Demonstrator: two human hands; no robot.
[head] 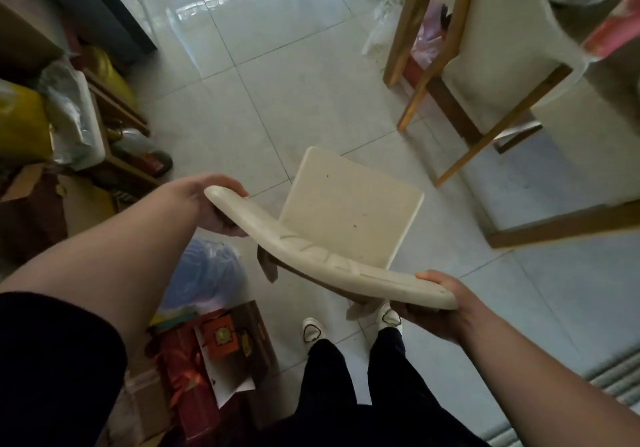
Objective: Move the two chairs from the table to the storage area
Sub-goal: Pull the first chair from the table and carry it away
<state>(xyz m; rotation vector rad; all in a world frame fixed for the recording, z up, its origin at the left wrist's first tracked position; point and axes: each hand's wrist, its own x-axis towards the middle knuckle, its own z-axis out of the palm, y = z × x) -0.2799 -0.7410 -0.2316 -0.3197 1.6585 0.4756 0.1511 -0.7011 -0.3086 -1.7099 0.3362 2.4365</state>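
1. My left hand (216, 209) and right hand (434, 308) are clamped on the cream chair (349, 218) backrest ends, above the tiled floor (263, 75).
2. Second chair (491, 48) ahead-right, beside the table (585, 218).
3. Cluttered boxes (225, 342) and blue bag (204, 273) crowd my left.

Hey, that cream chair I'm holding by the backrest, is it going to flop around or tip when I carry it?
Probably stiff: the chair keeps its shape with the left hand and right hand gripping only the backrest ends. The seat hangs forward of that grip, so it may swing or tilt. The smooth padded cover could be somewhat slippery.
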